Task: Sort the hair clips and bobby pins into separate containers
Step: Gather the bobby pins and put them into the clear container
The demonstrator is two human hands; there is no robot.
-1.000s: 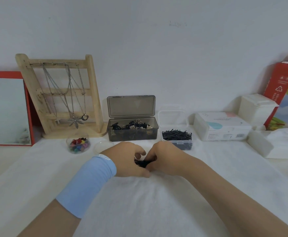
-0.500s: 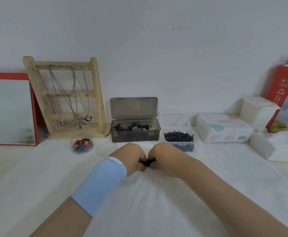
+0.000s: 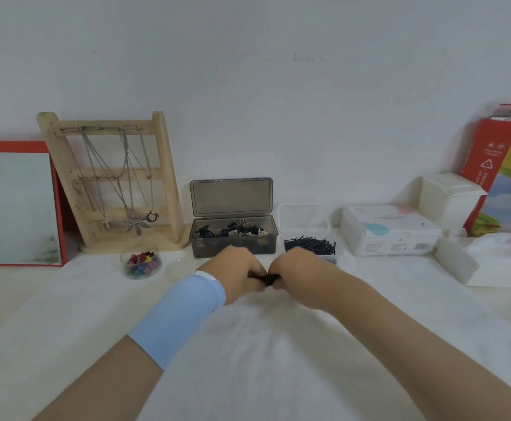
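My left hand (image 3: 239,272) and my right hand (image 3: 297,272) meet knuckle to knuckle on the white cloth, both closed around a small dark clump of hair accessories (image 3: 267,279); most of it is hidden by the fingers. Just behind them stands a smoky grey box (image 3: 214,249) with its lid up, holding black and beige hair clips (image 3: 236,230). To its right a clear small container (image 3: 330,259) holds black bobby pins (image 3: 309,245).
A small glass bowl of coloured clips (image 3: 141,265) and a clear round lid (image 3: 176,268) sit at left. Behind are a wooden necklace stand (image 3: 108,183) and a red-framed mirror (image 3: 17,205). White boxes (image 3: 388,230), tissues and a red carton (image 3: 503,171) fill the right.
Both hands have closed in tighter on the dark clump and shifted slightly away from me, toward the two containers. The view has tilted a little.
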